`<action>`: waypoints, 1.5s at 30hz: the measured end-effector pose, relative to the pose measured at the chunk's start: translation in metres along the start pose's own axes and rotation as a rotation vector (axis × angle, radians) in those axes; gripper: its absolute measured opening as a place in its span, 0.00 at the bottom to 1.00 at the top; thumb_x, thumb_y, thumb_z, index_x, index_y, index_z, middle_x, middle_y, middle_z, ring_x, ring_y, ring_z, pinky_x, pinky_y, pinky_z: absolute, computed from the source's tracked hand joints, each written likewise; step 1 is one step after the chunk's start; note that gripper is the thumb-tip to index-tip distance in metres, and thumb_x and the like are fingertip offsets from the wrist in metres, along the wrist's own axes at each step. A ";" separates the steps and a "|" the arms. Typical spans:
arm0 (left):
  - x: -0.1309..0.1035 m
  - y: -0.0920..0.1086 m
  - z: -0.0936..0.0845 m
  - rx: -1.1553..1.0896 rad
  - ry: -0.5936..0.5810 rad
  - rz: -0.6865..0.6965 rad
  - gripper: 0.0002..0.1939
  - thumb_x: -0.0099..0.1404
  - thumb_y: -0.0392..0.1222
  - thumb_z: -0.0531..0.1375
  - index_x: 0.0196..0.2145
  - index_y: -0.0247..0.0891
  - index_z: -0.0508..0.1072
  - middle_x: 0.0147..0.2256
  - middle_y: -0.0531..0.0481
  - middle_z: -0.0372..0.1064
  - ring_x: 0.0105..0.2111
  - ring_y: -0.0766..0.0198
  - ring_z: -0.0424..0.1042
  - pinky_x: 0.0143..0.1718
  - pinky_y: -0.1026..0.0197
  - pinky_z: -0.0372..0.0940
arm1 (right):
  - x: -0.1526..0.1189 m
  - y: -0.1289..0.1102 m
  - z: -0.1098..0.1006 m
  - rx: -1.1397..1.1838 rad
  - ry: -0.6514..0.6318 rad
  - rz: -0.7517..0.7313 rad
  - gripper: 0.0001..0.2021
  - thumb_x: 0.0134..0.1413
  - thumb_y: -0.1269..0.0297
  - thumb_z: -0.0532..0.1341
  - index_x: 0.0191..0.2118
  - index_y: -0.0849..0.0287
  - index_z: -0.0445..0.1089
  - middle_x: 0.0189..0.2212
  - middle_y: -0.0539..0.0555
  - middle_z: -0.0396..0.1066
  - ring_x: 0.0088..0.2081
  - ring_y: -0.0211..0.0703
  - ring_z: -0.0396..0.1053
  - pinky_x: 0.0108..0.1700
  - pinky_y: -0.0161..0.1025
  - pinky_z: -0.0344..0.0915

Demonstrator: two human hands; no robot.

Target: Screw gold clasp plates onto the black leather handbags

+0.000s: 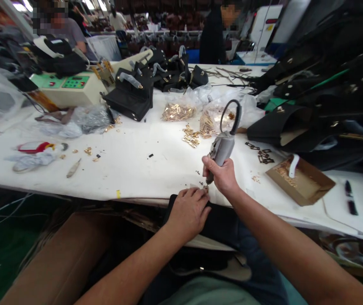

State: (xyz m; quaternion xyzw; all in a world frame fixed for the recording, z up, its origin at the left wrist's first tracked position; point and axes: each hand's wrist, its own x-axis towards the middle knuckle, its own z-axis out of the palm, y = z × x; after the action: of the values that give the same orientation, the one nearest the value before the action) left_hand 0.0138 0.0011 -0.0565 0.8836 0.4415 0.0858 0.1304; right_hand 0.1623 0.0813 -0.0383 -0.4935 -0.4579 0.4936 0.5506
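My right hand is wrapped round a grey electric screwdriver with a black cable looping from its top. The tool points down, its tip close to a small gold metal fitting at the table's front edge. My left hand lies palm down with fingers stretched out over a black bag, which rests between my lap and the table edge. Its fingertips are beside the gold fitting. Where the bit meets the fitting is too small to make out. Tiny dark screws are scattered next to the tip.
Gold fittings lie in a pile before plastic bags of more. A cardboard box with small gold pieces stands right, near dark metal frames. Black bags and a control-panel machine sit behind. People work beyond the table.
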 end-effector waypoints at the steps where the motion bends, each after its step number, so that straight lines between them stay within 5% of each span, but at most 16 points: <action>1: 0.000 -0.001 0.000 0.012 0.005 0.008 0.14 0.72 0.42 0.58 0.54 0.43 0.72 0.57 0.48 0.71 0.57 0.52 0.66 0.54 0.45 0.63 | 0.000 -0.006 -0.007 0.044 0.045 -0.037 0.22 0.51 0.44 0.70 0.24 0.59 0.68 0.16 0.49 0.67 0.16 0.37 0.61 0.16 0.34 0.58; 8: 0.004 -0.007 0.003 0.027 0.053 0.063 0.14 0.70 0.36 0.60 0.53 0.41 0.75 0.57 0.47 0.72 0.55 0.52 0.70 0.53 0.47 0.66 | 0.000 -0.050 -0.105 0.090 0.367 -0.322 0.17 0.49 0.51 0.74 0.32 0.59 0.72 0.18 0.46 0.67 0.19 0.37 0.65 0.23 0.34 0.66; 12: 0.007 -0.009 0.005 0.007 0.088 0.070 0.14 0.68 0.34 0.62 0.50 0.41 0.76 0.55 0.48 0.75 0.54 0.53 0.72 0.53 0.48 0.67 | -0.005 -0.043 -0.151 0.015 0.484 -0.287 0.17 0.46 0.52 0.75 0.33 0.60 0.74 0.18 0.46 0.67 0.20 0.36 0.64 0.22 0.32 0.62; 16: 0.007 -0.004 0.004 0.050 0.116 0.058 0.15 0.67 0.33 0.62 0.50 0.42 0.77 0.53 0.48 0.76 0.53 0.52 0.73 0.54 0.46 0.65 | -0.005 -0.023 -0.165 -0.011 0.595 -0.248 0.17 0.47 0.52 0.74 0.34 0.61 0.75 0.17 0.46 0.68 0.19 0.36 0.64 0.21 0.32 0.61; 23: 0.007 0.008 0.001 0.174 0.126 0.026 0.13 0.67 0.32 0.61 0.47 0.44 0.78 0.56 0.49 0.74 0.51 0.47 0.72 0.46 0.42 0.65 | 0.009 -0.011 -0.170 -0.089 0.648 -0.229 0.17 0.48 0.50 0.72 0.31 0.60 0.74 0.16 0.47 0.68 0.18 0.36 0.64 0.20 0.32 0.61; 30: 0.005 -0.011 0.013 -0.010 0.136 0.036 0.13 0.69 0.36 0.61 0.50 0.44 0.78 0.56 0.49 0.74 0.50 0.52 0.72 0.44 0.49 0.68 | 0.015 0.003 -0.169 -0.103 0.654 -0.172 0.19 0.45 0.49 0.73 0.30 0.60 0.73 0.16 0.47 0.68 0.16 0.36 0.62 0.16 0.32 0.56; 34: 0.006 -0.013 0.016 -0.062 0.152 0.010 0.12 0.69 0.37 0.62 0.49 0.44 0.79 0.55 0.50 0.75 0.50 0.51 0.72 0.45 0.48 0.68 | 0.009 -0.008 -0.160 -0.056 0.642 -0.210 0.18 0.46 0.51 0.73 0.31 0.60 0.72 0.16 0.46 0.67 0.17 0.36 0.63 0.17 0.32 0.59; 39: 0.006 -0.007 0.011 -0.095 0.156 -0.026 0.10 0.70 0.41 0.62 0.48 0.44 0.79 0.54 0.50 0.76 0.50 0.52 0.71 0.46 0.48 0.68 | -0.002 -0.035 -0.123 0.116 0.509 -0.278 0.17 0.49 0.53 0.73 0.32 0.59 0.70 0.18 0.44 0.65 0.18 0.35 0.63 0.20 0.32 0.62; 45: 0.001 0.003 0.004 -0.113 0.141 -0.076 0.14 0.71 0.51 0.61 0.48 0.43 0.79 0.55 0.49 0.75 0.52 0.51 0.71 0.46 0.47 0.67 | -0.016 -0.038 -0.057 0.320 0.335 -0.162 0.18 0.50 0.52 0.73 0.30 0.57 0.67 0.20 0.44 0.63 0.19 0.34 0.62 0.22 0.33 0.63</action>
State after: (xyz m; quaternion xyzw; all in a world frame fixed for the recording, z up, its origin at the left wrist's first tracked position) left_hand 0.0175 0.0002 -0.0590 0.8493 0.4770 0.1674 0.1520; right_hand 0.2210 0.0594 -0.0061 -0.4366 -0.3141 0.4253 0.7279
